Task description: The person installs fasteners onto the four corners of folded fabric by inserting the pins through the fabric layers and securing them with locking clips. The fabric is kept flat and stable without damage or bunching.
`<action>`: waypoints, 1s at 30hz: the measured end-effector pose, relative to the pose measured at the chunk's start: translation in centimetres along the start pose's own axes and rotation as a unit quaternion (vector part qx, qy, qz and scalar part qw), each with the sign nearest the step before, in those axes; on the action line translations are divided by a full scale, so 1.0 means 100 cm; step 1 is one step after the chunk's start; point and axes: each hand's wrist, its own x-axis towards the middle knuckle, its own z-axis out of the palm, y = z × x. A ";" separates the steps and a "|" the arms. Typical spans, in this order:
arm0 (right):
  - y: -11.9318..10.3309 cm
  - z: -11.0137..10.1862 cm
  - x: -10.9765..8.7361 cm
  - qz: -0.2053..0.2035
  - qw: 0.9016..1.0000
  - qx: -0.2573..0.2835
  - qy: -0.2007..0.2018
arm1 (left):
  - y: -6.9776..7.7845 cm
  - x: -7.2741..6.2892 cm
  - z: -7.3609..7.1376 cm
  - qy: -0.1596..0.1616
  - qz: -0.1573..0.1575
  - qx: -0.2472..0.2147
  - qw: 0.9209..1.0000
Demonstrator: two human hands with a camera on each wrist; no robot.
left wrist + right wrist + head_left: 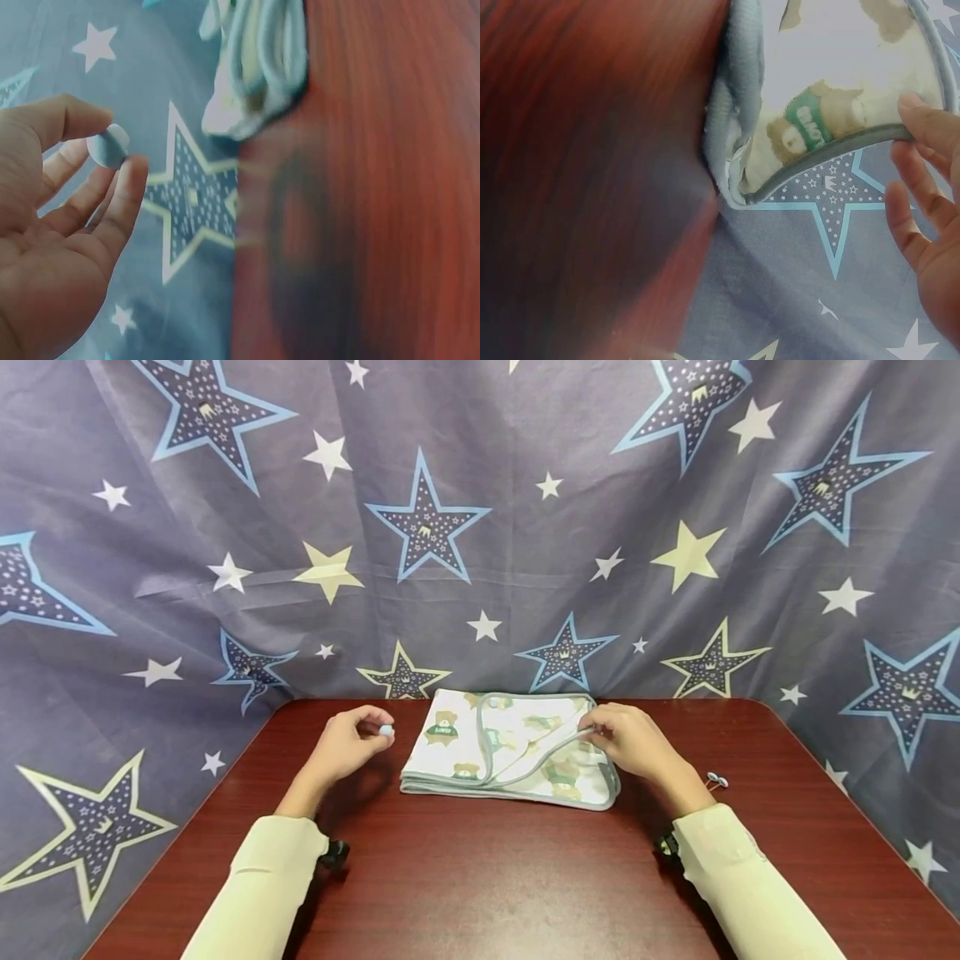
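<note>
Left hand (pixel 348 747) pinching knob (pixel 386 730), right hand (pixel 632 740) gripping blanket (pixel 517 747)

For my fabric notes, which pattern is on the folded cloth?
The cloth has brown bears with green patches on white, best seen in the head view.

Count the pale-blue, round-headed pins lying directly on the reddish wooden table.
2: left pin and right pin, close together, right of the right hand; more may be hidden.

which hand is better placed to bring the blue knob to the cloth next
Likely the left hand: it pinches the blue knob, right beside the cloth. The right hand pinches the cloth's far side, so it seems busy.
</note>
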 end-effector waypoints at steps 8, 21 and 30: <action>-0.002 0.000 0.002 0.003 1.000 0.004 -0.008 | 0.024 0.016 0.036 0.000 0.041 -0.052 0.998; 0.000 0.002 0.001 0.003 1.000 0.009 -0.009 | 0.063 0.039 0.093 0.048 0.048 -0.076 0.995; 0.000 0.000 0.002 0.012 1.000 0.011 -0.012 | 0.089 0.046 0.120 0.012 0.029 -0.119 0.992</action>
